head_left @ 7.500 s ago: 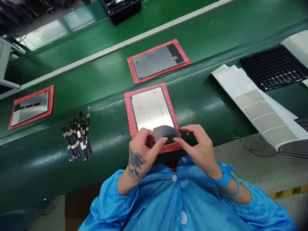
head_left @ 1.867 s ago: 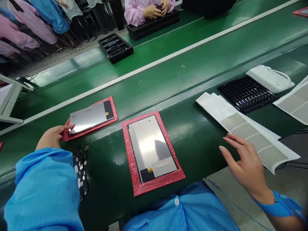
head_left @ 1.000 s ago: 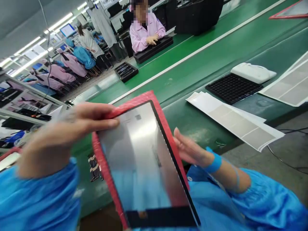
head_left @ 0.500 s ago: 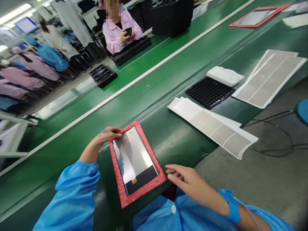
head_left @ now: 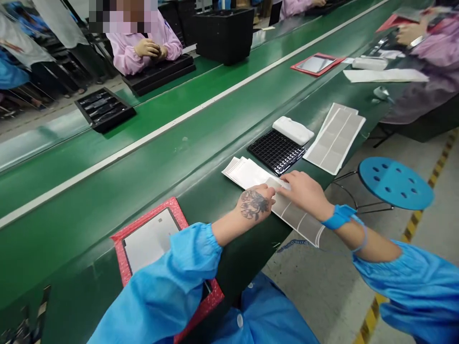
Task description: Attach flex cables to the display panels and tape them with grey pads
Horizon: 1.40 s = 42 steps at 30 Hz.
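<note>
Grey-and-white sticker sheets (head_left: 287, 205) lie stacked at the near edge of the green bench, and both hands have come over to them since half a second ago, when they framed the panel on its red bubble-wrap pad (head_left: 143, 229). That pad now lies untouched beneath the left sleeve. The left hand (head_left: 256, 204) rests knuckles-up on the sheets, fingers curled at one grey patch; the right hand (head_left: 304, 193) lies flat just beside it, fingertips meeting the left's. Whether either has pinched a patch cannot be told. A black grid tray (head_left: 276, 150) sits just beyond.
</note>
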Available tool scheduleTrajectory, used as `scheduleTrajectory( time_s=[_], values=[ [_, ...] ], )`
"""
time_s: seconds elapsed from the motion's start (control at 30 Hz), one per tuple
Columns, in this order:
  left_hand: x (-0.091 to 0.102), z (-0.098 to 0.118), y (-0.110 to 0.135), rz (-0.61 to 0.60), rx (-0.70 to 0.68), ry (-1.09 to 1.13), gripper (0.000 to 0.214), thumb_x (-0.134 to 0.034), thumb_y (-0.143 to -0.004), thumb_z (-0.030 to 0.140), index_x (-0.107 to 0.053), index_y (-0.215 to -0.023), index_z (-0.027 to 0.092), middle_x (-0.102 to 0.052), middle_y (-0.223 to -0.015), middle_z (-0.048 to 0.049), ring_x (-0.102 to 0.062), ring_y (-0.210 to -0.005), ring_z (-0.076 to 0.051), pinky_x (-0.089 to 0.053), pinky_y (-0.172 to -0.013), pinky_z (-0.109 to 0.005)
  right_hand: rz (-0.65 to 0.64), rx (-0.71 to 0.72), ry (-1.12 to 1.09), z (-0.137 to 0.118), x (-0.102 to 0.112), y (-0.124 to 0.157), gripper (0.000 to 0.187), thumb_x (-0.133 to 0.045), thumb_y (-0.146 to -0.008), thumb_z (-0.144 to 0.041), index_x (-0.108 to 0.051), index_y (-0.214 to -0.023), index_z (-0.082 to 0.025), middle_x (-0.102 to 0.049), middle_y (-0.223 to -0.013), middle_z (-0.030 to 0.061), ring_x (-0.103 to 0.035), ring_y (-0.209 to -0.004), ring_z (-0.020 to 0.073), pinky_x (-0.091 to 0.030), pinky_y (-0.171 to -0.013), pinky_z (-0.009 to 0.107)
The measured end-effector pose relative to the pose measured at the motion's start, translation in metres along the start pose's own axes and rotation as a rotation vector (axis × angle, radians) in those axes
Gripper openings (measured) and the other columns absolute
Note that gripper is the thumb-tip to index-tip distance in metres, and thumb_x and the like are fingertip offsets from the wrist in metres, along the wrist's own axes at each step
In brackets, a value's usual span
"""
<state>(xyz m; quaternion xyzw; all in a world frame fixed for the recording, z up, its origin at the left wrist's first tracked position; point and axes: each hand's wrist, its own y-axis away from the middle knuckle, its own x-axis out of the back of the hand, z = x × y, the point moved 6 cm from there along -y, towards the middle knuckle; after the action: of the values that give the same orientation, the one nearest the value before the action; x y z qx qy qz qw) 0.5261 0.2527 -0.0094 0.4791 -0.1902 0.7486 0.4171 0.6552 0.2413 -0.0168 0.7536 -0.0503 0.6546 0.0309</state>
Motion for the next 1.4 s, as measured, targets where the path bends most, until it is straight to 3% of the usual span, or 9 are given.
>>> scheduleTrajectory(
  time_s=[0.1,0.27,0.47,0.53,0.67,0.77,0.87,1.13,1.4],
  values=[
    [-0.014,-0.006,-0.016,-0.032,0.066,-0.001,0.021,-0.055,-0.085,0.018,-0.06,-0.104,0.012,-0.062,-0.103,-0.0123,-0.061,-0.096,-0.025,-0.048,-0.082,-0.033,-0.055,-0.043,-0.068,0.002,-0.006,-0.008,0.014,-0.061,-0.078,-0.032,-0.063,-0.082,-0.018,-0.067,-0.086,0.0086,-0.06,-0.081,0.0241,-0.041,-0.064,0.031],
    [-0.018,-0.022,-0.017,-0.062,0.102,0.085,0.015,-0.058,-0.082,0.017,-0.06,-0.097,0.017,-0.061,-0.101,-0.0081,-0.06,-0.093,-0.022,-0.048,-0.083,-0.032,-0.109,-0.038,-0.15,0.012,-0.004,-0.018,0.016,-0.058,-0.08,-0.034,-0.059,-0.07,-0.022,-0.065,-0.07,0.0016,-0.057,-0.063,0.0169,-0.036,-0.053,0.027],
    [-0.009,-0.028,-0.016,-0.002,0.146,0.288,0.012,-0.053,-0.082,0.014,-0.06,-0.091,0.019,-0.061,-0.097,-0.0062,-0.058,-0.097,-0.022,-0.045,-0.09,-0.034,0.136,0.198,0.129,-0.021,0.027,-0.006,0.028,-0.046,-0.089,-0.024,-0.068,-0.073,-0.018,-0.068,-0.084,0.0104,-0.057,-0.077,0.0226,-0.034,-0.063,0.034],
    [-0.009,-0.033,-0.015,0.022,0.177,0.386,0.01,-0.053,-0.079,0.012,-0.061,-0.083,0.018,-0.061,-0.094,-0.0066,-0.058,-0.098,-0.023,-0.044,-0.092,-0.035,0.149,0.219,0.093,-0.031,0.033,-0.001,0.029,-0.044,-0.09,-0.022,-0.068,-0.075,-0.016,-0.067,-0.087,0.0121,-0.057,-0.079,0.0235,-0.034,-0.066,0.035],
    [-0.018,-0.041,-0.013,0.048,0.256,0.678,0.006,-0.056,-0.078,0.015,-0.061,-0.074,0.016,-0.062,-0.077,-0.004,-0.061,-0.084,-0.019,-0.049,-0.083,-0.032,-0.073,0.051,-0.344,-0.026,0.022,-0.007,0.022,-0.055,-0.084,-0.036,-0.065,-0.073,-0.02,-0.066,-0.073,0.0057,-0.057,-0.068,0.0197,-0.036,-0.06,0.031],
    [-0.029,-0.043,-0.017,0.06,0.319,0.959,0.008,-0.056,-0.082,0.02,-0.06,-0.078,0.015,-0.061,-0.068,-0.0013,-0.061,-0.067,-0.013,-0.052,-0.072,-0.027,-0.212,-0.101,-0.72,-0.015,0.006,-0.016,0.035,-0.068,-0.068,-0.055,-0.061,-0.065,-0.021,-0.063,-0.065,0.0024,-0.054,-0.065,0.0182,-0.038,-0.061,0.03],
    [-0.037,-0.043,-0.02,0.1,0.377,1.192,0.01,-0.057,-0.083,0.017,-0.057,-0.074,0.014,-0.061,-0.068,-0.0012,-0.06,-0.064,-0.009,-0.052,-0.073,-0.024,-0.325,-0.225,-0.989,-0.01,-0.008,-0.02,0.043,-0.075,-0.053,-0.059,-0.062,-0.062,-0.019,-0.061,-0.065,0.002,-0.052,-0.067,0.0171,-0.04,-0.065,0.031],
    [-0.042,-0.046,-0.017,0.108,0.471,1.496,0.023,-0.07,-0.08,0.028,-0.056,-0.068,0.013,-0.063,-0.069,-0.0054,-0.062,-0.067,-0.01,-0.053,-0.078,-0.027,-0.554,-0.295,-1.039,-0.008,-0.013,-0.024,0.025,-0.071,-0.058,-0.042,-0.064,-0.053,-0.018,-0.047,-0.05,-0.0024,-0.037,-0.052,0.01,-0.028,-0.049,0.028],
    [-0.039,-0.049,-0.014,0.137,0.571,1.52,0.026,-0.065,-0.083,0.026,-0.047,-0.066,0.016,-0.064,-0.062,-0.0042,-0.065,-0.061,-0.012,-0.055,-0.067,-0.026,-0.741,-0.126,-0.978,-0.021,-0.012,-0.025,0.038,-0.073,-0.058,-0.054,-0.062,-0.055,-0.018,-0.042,-0.048,-0.0049,-0.031,-0.05,0.008,-0.024,-0.049,0.027]
  ],
)
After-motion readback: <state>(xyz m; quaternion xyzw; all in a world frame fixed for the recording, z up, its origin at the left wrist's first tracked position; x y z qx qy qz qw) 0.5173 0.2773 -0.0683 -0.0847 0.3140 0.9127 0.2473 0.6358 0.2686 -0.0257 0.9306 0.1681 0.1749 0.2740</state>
